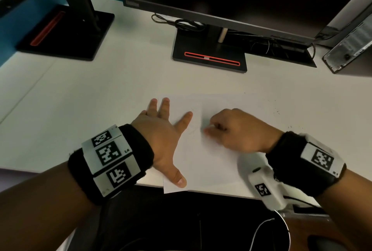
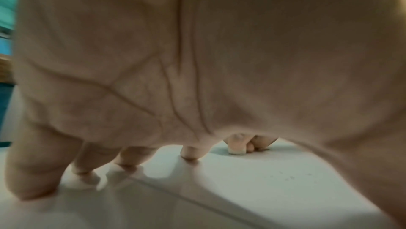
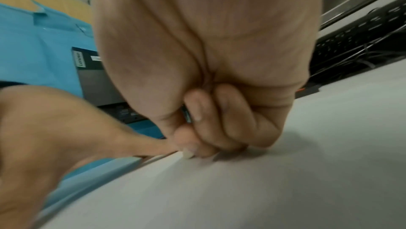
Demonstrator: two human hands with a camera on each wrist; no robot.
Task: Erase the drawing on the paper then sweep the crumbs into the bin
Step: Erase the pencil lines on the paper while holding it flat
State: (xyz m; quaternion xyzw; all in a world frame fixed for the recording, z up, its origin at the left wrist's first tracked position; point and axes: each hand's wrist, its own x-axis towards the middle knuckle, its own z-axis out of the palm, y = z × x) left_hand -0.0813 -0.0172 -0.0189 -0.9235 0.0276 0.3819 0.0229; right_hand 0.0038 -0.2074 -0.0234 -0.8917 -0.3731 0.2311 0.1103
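A white sheet of paper (image 1: 217,162) lies on the white desk (image 1: 100,93) at its near edge, with faint pencil lines near its middle. My left hand (image 1: 163,130) lies flat on the paper's left side, fingers spread and pressing it down. My right hand (image 1: 237,130) is curled round a small white eraser (image 1: 209,128), its tip on the paper beside the left index finger. The eraser (image 2: 236,151) shows under the left palm in the left wrist view, and the eraser (image 3: 187,153) touches the paper in the right wrist view. Dark crumbs (image 1: 277,111) dot the desk right of the sheet.
A monitor stand (image 1: 210,53) with a red slot sits behind the paper, with cables beside it. A second stand (image 1: 60,33) is at the far left. A computer case (image 1: 350,45) leans at the far right. A dark bin opening (image 1: 181,226) sits below the desk edge.
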